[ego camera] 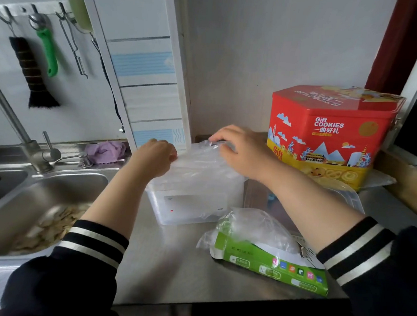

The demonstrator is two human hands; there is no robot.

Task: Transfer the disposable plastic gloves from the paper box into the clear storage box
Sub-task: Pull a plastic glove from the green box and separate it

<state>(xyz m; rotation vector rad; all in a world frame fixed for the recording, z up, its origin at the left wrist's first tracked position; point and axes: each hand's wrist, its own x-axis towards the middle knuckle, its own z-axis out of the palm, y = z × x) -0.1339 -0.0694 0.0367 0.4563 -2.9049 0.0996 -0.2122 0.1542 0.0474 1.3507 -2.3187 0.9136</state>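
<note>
Over the clear storage box [189, 210] on the steel worktop [171, 265], the left hand [153, 158] and right hand [237, 149] each pinch a stack of plastic gloves [197, 171], both grips narrow on the film. The green paper box [274, 262], more gloves spilling out, lies right of the storage box. A red cookie tin [331, 131] stands behind it; the sink [41, 196] lies left.

Sleeves: dark navy knit left sleeve [56, 278] and right sleeve [388, 278], pushed up the forearms.
Cuffs: two white stripes each.
Hands: bare.
</note>
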